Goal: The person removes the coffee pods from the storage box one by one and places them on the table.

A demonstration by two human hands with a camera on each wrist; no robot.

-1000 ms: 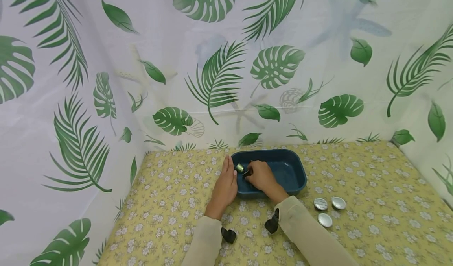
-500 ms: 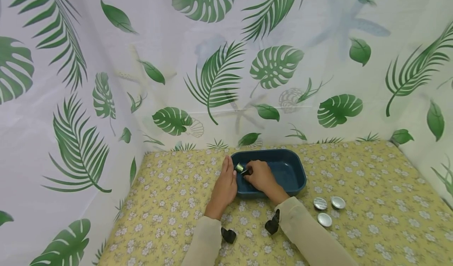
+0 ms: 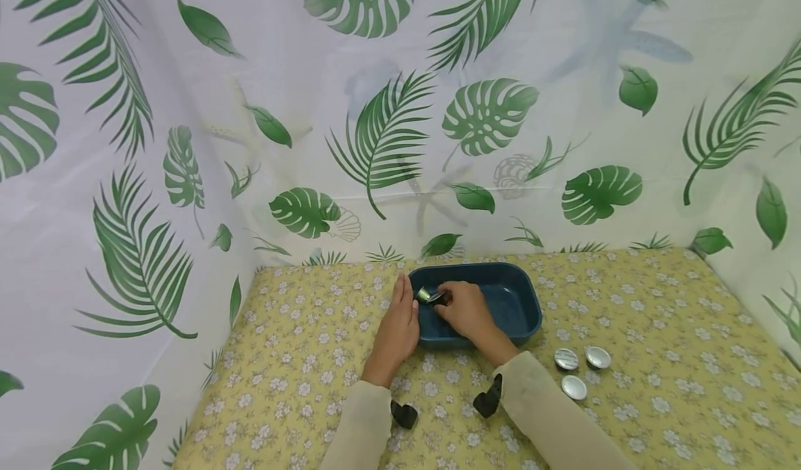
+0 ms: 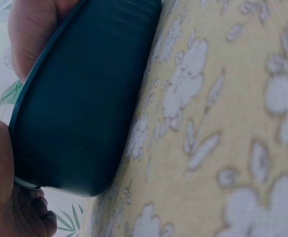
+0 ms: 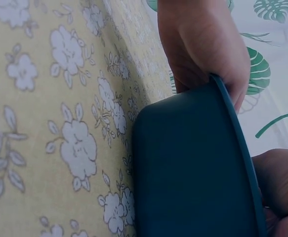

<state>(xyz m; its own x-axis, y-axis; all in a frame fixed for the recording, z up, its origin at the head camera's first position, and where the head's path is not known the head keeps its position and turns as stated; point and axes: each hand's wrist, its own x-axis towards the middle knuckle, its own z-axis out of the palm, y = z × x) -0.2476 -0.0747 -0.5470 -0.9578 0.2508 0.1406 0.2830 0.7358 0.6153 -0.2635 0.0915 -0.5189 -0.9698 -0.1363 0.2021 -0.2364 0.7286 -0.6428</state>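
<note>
Two hands work at a tub (image 3: 508, 304): the left hand (image 3: 398, 326), fingers straight along the rim at nine o'clock, seemingly steadies it, while the right hand (image 3: 466, 310) pinches a dark pod (image 3: 437, 297) inside, just beside a green pod (image 3: 423, 295) near nine o'clock. Three silver-topped pods (image 3: 573, 388) sit grouped at four o'clock on the counter (image 3: 663, 345), perhaps set aside; one bears print too small to read.

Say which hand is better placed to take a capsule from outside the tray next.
Probably the right hand: it is nearer the capsules outside the tray, though it must first release its dark capsule. The left hand, farther off, touches the tray's left end.
</note>
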